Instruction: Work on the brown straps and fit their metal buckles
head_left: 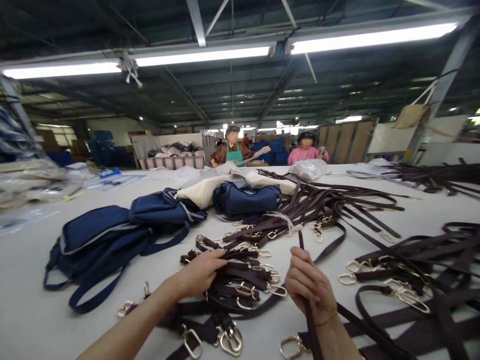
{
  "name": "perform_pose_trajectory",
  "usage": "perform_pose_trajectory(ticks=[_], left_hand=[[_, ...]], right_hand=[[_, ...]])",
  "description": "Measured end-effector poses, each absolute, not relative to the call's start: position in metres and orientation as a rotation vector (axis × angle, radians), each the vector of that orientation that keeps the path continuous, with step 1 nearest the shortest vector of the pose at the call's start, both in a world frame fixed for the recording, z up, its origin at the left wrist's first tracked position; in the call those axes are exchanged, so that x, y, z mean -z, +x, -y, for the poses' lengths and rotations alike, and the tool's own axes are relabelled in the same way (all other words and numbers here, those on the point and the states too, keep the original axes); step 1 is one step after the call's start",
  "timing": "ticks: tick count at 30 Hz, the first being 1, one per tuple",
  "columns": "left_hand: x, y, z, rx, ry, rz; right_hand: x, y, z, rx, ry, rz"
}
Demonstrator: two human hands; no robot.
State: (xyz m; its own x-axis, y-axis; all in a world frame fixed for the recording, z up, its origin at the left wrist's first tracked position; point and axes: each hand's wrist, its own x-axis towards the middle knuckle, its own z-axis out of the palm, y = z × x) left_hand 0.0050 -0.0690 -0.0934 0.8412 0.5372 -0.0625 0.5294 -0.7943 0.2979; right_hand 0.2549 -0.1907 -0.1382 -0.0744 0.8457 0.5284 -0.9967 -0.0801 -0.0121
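Note:
My right hand (311,282) is closed round a dark brown strap (310,320). Its narrow end sticks up above the fist and the rest runs down beneath it. To the left, my left hand (202,272) lies on a heap of brown straps (234,272) with gold-coloured clasps and buckles, its visible fingers stretched out over them; the fingertips' undersides are hidden. A gold ring clasp (290,346) on a strap lies below my right hand. Nearer me, a large gold buckle (230,340) lies on a wide strap.
Navy blue bags (101,240) lie on the white table (26,300) at left, with another navy bag (247,200) behind the heap. More straps (420,255) spread across the right. Two people (233,150) stand beyond the table. Plastic bags (30,185) sit far left.

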Motion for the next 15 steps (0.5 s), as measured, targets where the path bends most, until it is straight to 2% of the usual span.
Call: perform_pose_trajectory(ticks=[4, 9, 15], left_hand=[[0.091, 0.039, 0.101, -0.21, 2.804, -0.675], [0.106, 0.089, 0.122, -0.002, 2.951, -0.717], [0.118, 0.102, 0.11, -0.021, 2.904, -0.804]], right_hand=[[0.139, 0.252, 0.19, -1.614, 0.431, 0.449], [0.143, 0.252, 0.187, -1.598, 0.376, 0.464], [0.15, 0.253, 0.182, -1.601, 0.287, 0.505]])
